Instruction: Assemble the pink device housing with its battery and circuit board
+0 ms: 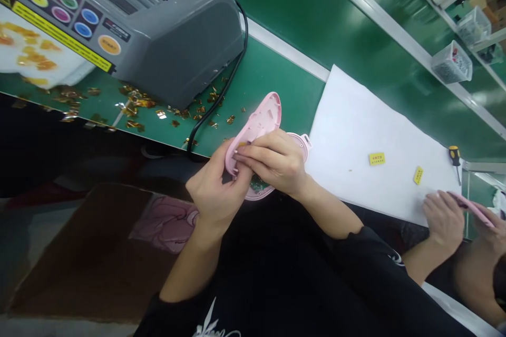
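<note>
While both hands work at the worktop's near edge, these are the things that look to me most likely to slip or snag, biggest first.

Worktop [276, 71]: green, and the work is held out past its front edge, so anything let go would fall into the lap or to the floor.
Grey machine [174, 42]: its black cable [221, 95] trails towards the hands; a pull on the shell could catch it.
White sheet [356, 131]: just right of the hands, a co-worker's hand [445, 221] at its far corner; elbows could meet.
Pink shell [256, 126]: tilted on edge, with a second pink piece [302, 142] behind it; pressed askew, the two might not seat.
Left hand [213, 192]: grip closed round the shell's lower end, from beneath.
Right hand [276, 160]: fingers curled over the top, pinching at the rim; whether they hold a small part I cannot tell.
Gold scraps [134, 105]: strewn near the machine; one could get inside the casing.
Yellow labels [377, 158]: loose on the sheet, easily brushed off.
</note>
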Demonstrator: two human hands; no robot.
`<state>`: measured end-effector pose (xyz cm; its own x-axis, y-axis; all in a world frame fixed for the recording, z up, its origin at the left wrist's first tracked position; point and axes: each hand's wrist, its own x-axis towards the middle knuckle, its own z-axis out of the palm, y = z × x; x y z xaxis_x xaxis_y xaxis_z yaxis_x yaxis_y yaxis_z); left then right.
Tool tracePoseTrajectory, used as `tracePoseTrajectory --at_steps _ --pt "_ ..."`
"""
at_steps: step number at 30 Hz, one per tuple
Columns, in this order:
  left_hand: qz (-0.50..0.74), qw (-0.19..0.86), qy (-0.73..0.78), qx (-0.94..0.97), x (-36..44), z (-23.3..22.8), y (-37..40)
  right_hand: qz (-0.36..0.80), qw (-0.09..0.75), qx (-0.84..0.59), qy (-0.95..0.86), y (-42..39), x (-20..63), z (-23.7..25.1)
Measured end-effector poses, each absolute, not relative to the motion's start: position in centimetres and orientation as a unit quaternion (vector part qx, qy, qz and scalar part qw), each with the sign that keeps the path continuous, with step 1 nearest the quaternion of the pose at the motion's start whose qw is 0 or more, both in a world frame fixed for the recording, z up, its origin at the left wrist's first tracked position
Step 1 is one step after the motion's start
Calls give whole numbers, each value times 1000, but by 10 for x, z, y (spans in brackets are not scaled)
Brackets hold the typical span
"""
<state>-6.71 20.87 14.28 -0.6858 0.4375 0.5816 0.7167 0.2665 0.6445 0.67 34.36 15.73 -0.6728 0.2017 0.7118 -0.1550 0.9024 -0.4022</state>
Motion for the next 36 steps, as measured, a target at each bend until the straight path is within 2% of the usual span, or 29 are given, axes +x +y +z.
tracePoseTrajectory --at_steps 9,20,28,36 --pt "-478 133 -791 -357 -70 143 209 254 369 3 -894 348 9 159" --pt "-475 141 -785 -371 -71 145 209 270 383 46 -882 355 7 165" --pt "-471 127 -785 -382 -73 143 207 233 255 101 -933 374 9 184" --pt "-439 190 -786 -393 -70 145 212 152 207 127 -958 382 5 192"
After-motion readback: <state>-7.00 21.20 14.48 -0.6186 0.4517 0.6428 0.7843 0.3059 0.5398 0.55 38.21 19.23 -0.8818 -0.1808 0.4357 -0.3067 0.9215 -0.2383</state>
